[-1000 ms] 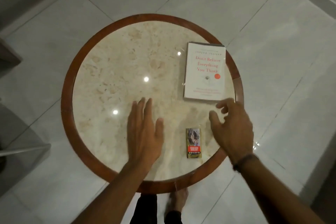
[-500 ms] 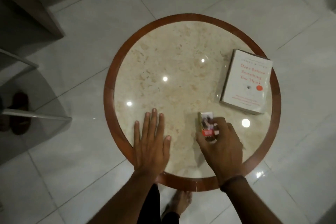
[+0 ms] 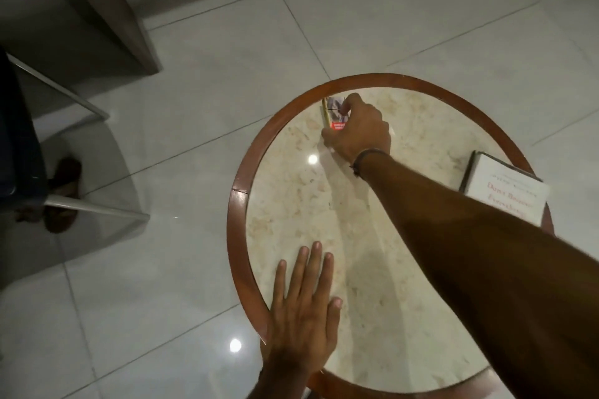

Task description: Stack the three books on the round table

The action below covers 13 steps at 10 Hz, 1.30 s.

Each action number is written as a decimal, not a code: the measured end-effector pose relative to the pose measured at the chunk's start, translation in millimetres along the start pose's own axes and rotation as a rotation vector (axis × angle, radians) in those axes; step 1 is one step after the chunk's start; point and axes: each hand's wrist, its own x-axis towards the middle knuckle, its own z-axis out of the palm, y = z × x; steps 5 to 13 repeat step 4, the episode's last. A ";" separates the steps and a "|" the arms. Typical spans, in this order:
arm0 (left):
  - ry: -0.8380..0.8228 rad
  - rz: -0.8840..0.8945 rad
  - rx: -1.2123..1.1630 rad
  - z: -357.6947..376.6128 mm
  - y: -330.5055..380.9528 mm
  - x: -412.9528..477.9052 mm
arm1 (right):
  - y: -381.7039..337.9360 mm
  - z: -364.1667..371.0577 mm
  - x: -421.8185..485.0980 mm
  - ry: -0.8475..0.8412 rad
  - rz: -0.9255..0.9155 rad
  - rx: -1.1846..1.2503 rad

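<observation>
Head camera view, looking steeply down on a round table (image 3: 238, 204) with a pale marble top and a reddish-brown wooden rim, standing on glossy white floor tiles (image 3: 210, 91).

The right arm stretches diagonally from the lower right corner across the tabletop to its far left edge. A dark band circles the wrist. The right hand (image 3: 358, 131) is curled, knuckles up, with thumb and fingers closed on a small box (image 3: 334, 113), a pack with a yellow side, a picture on its face and a red strip below. The pack sits at the far left rim of the table, tilted up on its edge; whether its bottom touches the marble cannot be told.

The left hand (image 3: 304, 311) lies flat, palm down, at the near left edge of the table. Its fingers are straight, held loosely together and pointing away from the person, gripping nothing. The heel of the hand covers the wooden rim.

One white book (image 3: 505, 194) with red lettering rests face up at the right edge of the table, partly hidden behind the right forearm. It lies well apart from both hands.

On the floor at far left, a metal chair leg (image 3: 97, 209) and a brown sandal (image 3: 63, 194) show.
</observation>
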 end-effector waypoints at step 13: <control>0.021 -0.002 -0.013 2.9 -2.0 5.5 | -11.7 -19.2 4.0 0.095 -0.078 0.068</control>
